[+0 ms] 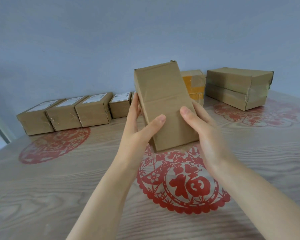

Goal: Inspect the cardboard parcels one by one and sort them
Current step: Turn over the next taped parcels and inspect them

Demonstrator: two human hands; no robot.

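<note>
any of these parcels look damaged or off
The held parcel, gripped by the left hand and right hand, has a frayed top right corner. The large parcel at the back right has a ragged, crumpled right end. The yellow parcel between them differs in colour from the brown ones. The left row looks tidy.

The red paper-cut (187,185) on the table (59,196) reads 福.

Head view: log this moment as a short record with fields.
Held: plain brown parcel, tilted above the table, blank face toward the camera
Left hand: grips its left edge, thumb on front
Right hand: grips its right edge, thumb on front
Back left: row of labelled parcels
Back right: orange parcel, big taped bundle
</note>
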